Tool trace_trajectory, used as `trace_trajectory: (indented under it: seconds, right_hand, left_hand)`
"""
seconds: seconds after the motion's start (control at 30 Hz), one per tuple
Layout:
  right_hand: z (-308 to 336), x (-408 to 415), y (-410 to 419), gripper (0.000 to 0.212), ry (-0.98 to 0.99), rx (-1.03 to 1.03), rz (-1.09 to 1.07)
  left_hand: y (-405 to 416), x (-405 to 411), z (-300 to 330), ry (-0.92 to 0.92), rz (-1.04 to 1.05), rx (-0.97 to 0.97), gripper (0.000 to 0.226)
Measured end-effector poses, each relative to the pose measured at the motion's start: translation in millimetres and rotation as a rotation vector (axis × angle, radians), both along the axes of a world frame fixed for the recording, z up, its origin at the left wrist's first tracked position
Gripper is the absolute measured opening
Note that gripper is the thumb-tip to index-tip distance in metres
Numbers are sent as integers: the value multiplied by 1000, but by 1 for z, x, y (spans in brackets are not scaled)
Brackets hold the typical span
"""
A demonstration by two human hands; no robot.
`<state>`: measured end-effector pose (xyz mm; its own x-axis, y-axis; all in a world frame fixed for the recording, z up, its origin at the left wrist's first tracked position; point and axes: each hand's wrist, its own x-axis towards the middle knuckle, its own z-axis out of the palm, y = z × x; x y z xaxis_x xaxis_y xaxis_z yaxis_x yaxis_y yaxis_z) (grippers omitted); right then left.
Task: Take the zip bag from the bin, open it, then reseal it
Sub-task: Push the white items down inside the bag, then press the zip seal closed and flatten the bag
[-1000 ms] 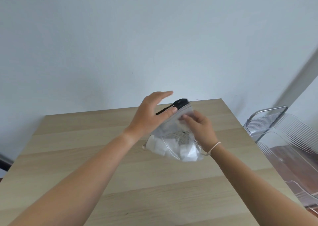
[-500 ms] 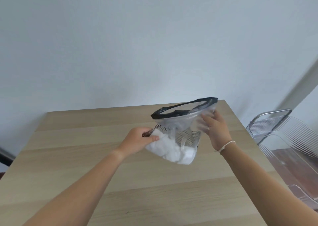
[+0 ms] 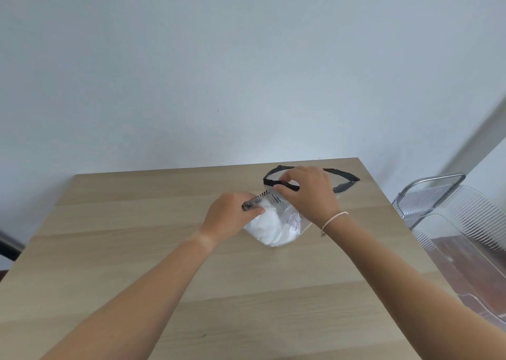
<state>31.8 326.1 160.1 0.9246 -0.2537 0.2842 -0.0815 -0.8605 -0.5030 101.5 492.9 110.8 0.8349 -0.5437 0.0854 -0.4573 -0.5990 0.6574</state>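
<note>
Surface: lying pale and wood-grained, one table [image 3: 137,264], backing onto a plain light wall [image 3: 246,58].
Task item: resting on the table toward 1 o'clock, one clear zip bag [image 3: 284,222] holding white contents; count of the pieces inside not readable.
Bag mouth: gaping as an open loop, black zip strip [image 3: 342,173] curving away toward 2 o'clock.
Left hand [image 3: 230,220]: pinching the bag's near corner at 9 o'clock of the bag, probably anchoring it so the strip stays taut.
Right hand [image 3: 309,192]: pinching the near end of the black strip between thumb and fingers, likely starting the reseal from that end.
Stage: judging as opened, resealing only beginning.
Bin: standing off the table edge at 3 o'clock, one clear ribbed bin [image 3: 465,222], beside one wire rack [image 3: 427,195].
Hands counted: two, both engaging the bag.
</note>
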Motion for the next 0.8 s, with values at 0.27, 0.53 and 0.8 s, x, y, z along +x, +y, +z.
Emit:
trace_trajectory:
  seconds: [0.27, 0.53, 0.8]
  right_hand:
    - [45, 4, -18, 22, -173, 487, -104]
    - [67, -4, -14, 21, -198, 586, -42]
    - [55, -2, 4, 12, -128, 487, 118]
  left_hand:
    - [25, 10, -20, 69, 107, -33, 23]
    - [32, 17, -26, 168, 86, -83, 12]
    - [0, 2, 29, 426, -111, -559, 27]
